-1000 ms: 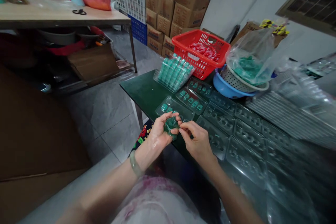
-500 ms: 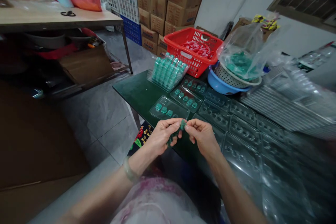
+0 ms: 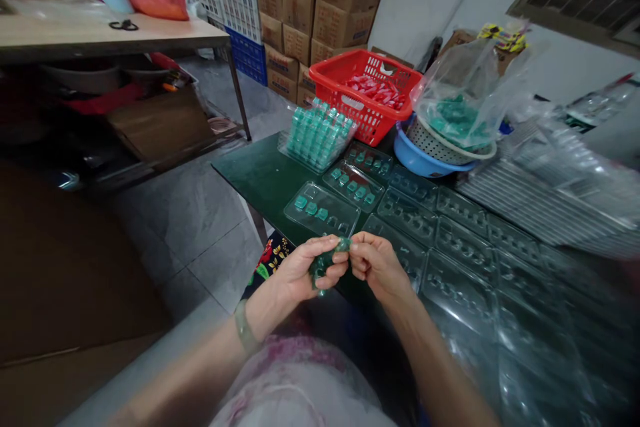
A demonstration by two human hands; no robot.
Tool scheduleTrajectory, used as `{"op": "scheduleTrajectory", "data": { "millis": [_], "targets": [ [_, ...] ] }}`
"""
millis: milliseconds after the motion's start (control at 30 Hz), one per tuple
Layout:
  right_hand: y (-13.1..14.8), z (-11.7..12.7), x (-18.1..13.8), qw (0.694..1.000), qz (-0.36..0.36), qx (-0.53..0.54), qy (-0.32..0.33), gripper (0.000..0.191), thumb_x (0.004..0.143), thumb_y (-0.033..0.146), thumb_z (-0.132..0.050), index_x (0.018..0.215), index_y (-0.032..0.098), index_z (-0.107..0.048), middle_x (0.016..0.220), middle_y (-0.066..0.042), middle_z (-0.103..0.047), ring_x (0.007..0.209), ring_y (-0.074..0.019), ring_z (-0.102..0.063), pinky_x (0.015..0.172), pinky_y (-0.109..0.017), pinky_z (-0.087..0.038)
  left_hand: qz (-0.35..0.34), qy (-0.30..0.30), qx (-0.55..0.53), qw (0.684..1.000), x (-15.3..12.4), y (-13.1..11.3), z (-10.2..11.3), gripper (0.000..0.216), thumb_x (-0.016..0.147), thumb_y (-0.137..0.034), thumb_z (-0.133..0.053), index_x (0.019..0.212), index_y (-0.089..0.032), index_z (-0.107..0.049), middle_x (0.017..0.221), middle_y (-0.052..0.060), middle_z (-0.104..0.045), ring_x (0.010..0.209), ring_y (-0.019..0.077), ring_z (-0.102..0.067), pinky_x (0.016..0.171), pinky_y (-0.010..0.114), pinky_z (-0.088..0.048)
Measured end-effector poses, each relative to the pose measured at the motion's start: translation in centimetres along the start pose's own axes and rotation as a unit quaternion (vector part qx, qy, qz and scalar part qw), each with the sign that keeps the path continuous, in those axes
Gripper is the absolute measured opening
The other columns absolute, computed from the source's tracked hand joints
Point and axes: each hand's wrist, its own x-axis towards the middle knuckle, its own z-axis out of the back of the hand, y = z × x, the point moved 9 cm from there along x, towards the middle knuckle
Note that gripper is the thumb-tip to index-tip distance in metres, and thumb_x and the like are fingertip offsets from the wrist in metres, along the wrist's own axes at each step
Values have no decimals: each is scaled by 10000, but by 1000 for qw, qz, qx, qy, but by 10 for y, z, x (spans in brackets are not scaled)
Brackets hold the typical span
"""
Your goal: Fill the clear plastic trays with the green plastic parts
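Note:
My left hand [image 3: 305, 271] is curled around a small clump of green plastic pieces [image 3: 321, 265] at the near edge of the dark green table [image 3: 260, 173]. My right hand [image 3: 376, 265] meets it, its fingertips pinching one green piece [image 3: 344, 245] at the top of the clump. Just beyond the hands lies a clear blister tray [image 3: 321, 209] with three green pieces seated in its pockets. A second tray [image 3: 354, 185] behind it holds several green pieces.
Rows of clear trays [image 3: 450, 240] cover the table to the right. A stack of filled trays [image 3: 316, 136], a red basket [image 3: 365, 97] and a blue bowl with a colander and a bag of green pieces [image 3: 450, 130] stand at the back. Cardboard boxes [image 3: 310, 7] line the wall.
Both hands have drawn slightly toward me and lower. The right fingers went from picking at the clump to pinching a single piece at its top.

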Motion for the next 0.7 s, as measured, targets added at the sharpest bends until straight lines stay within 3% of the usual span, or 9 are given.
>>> {"op": "scheduleTrajectory", "data": {
  "millis": [67, 167, 267, 533, 700],
  "targets": [
    [7, 4, -4, 999, 33, -30, -13, 74, 703, 239, -531, 712, 169, -510, 482, 70, -390, 377, -39, -315, 340, -158, -268, 3, -4, -21, 1000, 0, 0, 4, 147, 730, -264, -516, 703, -123, -485, 607, -7, -413, 436, 39, -397, 317, 140, -196],
    [33, 9, -15, 979, 135, -136, -63, 221, 704, 228, -557, 923, 202, -538, 709, 14, -503, 515, -63, -445, 427, -177, -364, -28, -36, 16, 999, -2, -6, 14, 103, 722, -222, -534, 711, -130, -489, 618, 2, -439, 456, 50, -424, 325, 142, -192],
    [50, -5, -25, 946, 210, -243, -39, 236, 710, 196, -558, 945, 220, -574, 818, -17, -527, 640, -93, -508, 555, -220, -427, -36, -50, 48, 997, -3, -9, 17, 101, 704, -217, -560, 706, -136, -499, 595, -2, -448, 445, 55, -427, 324, 147, -186],
    [41, -10, -19, 927, 200, -318, 11, 179, 733, 202, -543, 906, 213, -584, 700, 4, -538, 593, -101, -521, 522, -225, -426, -42, -76, 83, 993, -5, -5, 21, 149, 691, -258, -581, 727, -114, -559, 590, -3, -443, 431, 47, -410, 327, 159, -177],
    [59, -26, -24, 887, 260, -379, 43, 154, 730, 198, -556, 876, 212, -603, 775, -18, -543, 644, -105, -513, 534, -219, -416, -18, -59, 43, 997, -2, 0, 23, 130, 718, -245, -552, 710, -115, -557, 552, -10, -419, 421, 46, -392, 335, 159, -163]
  ]
}}
